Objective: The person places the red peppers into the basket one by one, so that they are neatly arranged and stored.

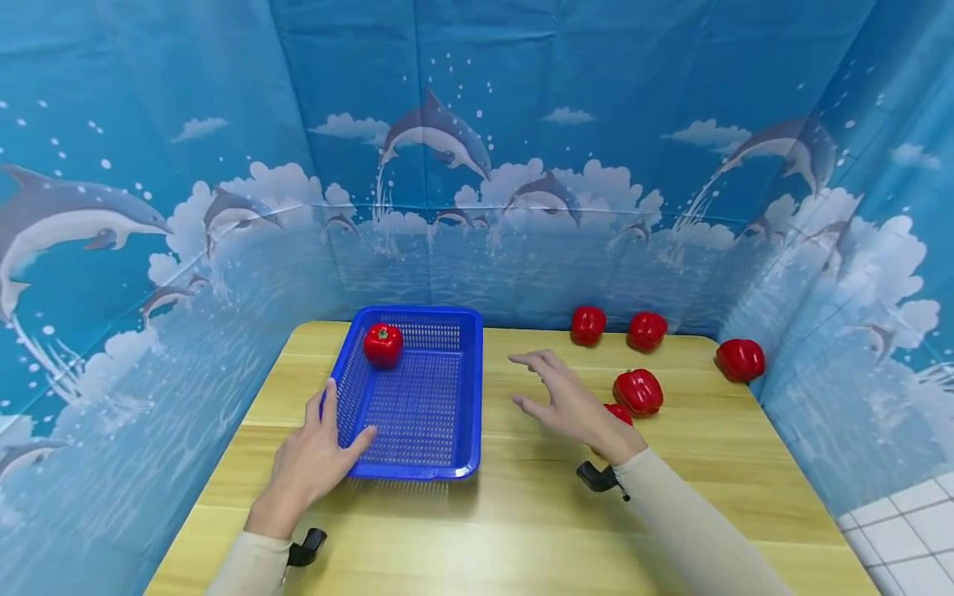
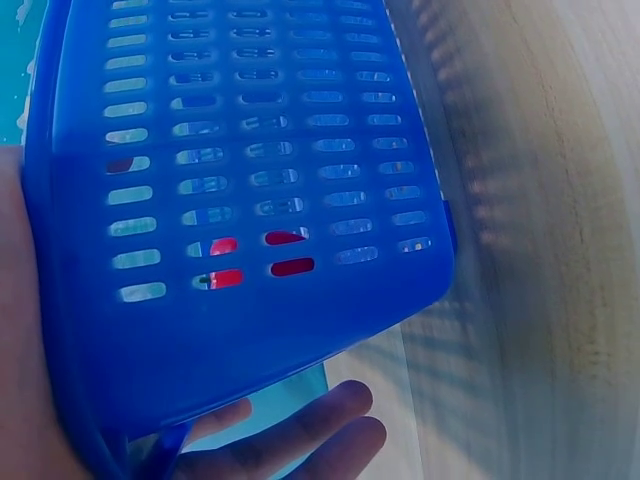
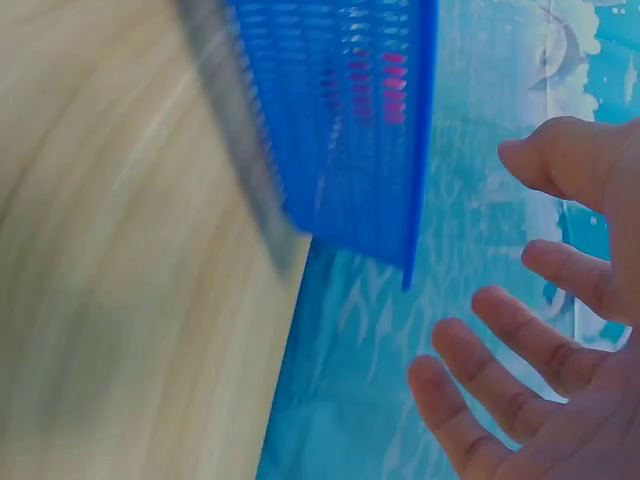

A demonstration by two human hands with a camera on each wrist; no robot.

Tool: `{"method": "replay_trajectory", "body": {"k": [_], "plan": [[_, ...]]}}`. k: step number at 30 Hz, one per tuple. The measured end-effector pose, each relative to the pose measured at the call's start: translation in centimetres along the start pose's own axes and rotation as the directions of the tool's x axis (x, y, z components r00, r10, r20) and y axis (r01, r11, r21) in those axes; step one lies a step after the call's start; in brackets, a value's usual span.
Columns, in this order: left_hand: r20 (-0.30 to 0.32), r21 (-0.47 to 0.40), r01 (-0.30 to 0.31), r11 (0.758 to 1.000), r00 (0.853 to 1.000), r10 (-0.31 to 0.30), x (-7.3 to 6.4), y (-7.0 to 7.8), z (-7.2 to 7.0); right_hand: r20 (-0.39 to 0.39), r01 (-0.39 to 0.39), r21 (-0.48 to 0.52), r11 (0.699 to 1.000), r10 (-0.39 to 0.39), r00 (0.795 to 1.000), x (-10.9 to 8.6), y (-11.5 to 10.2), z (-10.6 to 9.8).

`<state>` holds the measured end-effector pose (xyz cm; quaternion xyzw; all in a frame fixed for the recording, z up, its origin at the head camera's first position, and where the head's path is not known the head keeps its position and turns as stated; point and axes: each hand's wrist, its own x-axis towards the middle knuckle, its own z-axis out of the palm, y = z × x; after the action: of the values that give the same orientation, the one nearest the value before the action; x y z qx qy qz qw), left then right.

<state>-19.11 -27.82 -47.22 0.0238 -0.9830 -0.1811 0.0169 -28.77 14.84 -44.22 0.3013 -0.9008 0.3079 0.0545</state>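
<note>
Blue plastic basket with holes (image 1: pixel 468 389) is at the left side of the yellow wooden counter (image 1: pixel 514 530). The left hand (image 1: pixel 309 463) holds its rim, thumb inside, fingers outside. The right hand (image 1: pixel 570 406) has its fingers spread, holding nothing. One shiny red pepper (image 1: pixel 383 348) sits inside; five more red peppers (image 1: pixel 638 392) lie to the right.
</note>
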Motion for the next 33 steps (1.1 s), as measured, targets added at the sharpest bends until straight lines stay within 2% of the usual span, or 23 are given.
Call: {"method": "replay_trajectory", "body": {"k": [7,13,19,28,33], "plan": [[0.003,0.004,-0.014,1.000,1.000,0.013,0.7,0.0,0.0,-0.086,-0.080,-0.094,0.992,0.072,0.994,-4.5,3.1,-1.7],[0.004,-0.001,-0.014,1.000,1.000,0.014,0.6,-0.1,0.3,-0.176,-0.147,-0.168,0.975,0.117,0.977,-7.6,5.7,-2.5],[-0.010,0.003,-0.008,1.000,1.000,0.008,0.5,-0.2,-0.1,-0.225,-0.228,-0.201,0.953,0.181,0.957,-8.9,6.9,-2.8],[0.003,-0.005,-0.005,1.000,1.000,0.005,0.3,-0.1,0.2,-0.228,-0.335,-0.169,0.927,0.294,0.928,-10.8,8.2,-1.8],[-0.004,-0.007,0.002,1.000,1.000,-0.002,0.0,-0.2,0.5,-0.216,-0.360,-0.150,0.921,0.325,0.921,-11.6,8.3,-1.0]]}}
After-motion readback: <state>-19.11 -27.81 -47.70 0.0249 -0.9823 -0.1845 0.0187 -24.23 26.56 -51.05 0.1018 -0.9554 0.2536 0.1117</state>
